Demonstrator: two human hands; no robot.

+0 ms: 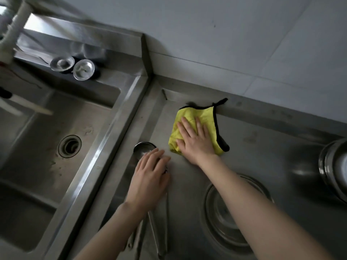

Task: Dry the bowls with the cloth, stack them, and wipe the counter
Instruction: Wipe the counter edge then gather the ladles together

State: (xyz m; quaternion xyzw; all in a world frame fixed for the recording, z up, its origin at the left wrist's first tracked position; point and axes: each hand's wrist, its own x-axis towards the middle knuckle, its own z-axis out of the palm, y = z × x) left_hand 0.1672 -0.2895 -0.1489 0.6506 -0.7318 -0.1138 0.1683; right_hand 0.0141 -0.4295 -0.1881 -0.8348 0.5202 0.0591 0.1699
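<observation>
Fingers (pixel 199 126) of my right hand (pixel 195 143) flat and spread, pressing the yellow cloth (pixel 189 117) near the counter's (pixel 262 156) back left corner; left hand (pixel 150 177) covers a steel bowl (pixel 143 147), grip unclear. Seemingly stacked bowls (pixel 334 166) at right edge; wiping appears underway

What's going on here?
A person is wiping the counter. The right hand presses flat on the yellow cloth near the back wall. The left hand holds a small bowl by the edge next to the sink. A second bowl sits on the counter under the right forearm, and a big bowl sits at the right edge.
</observation>
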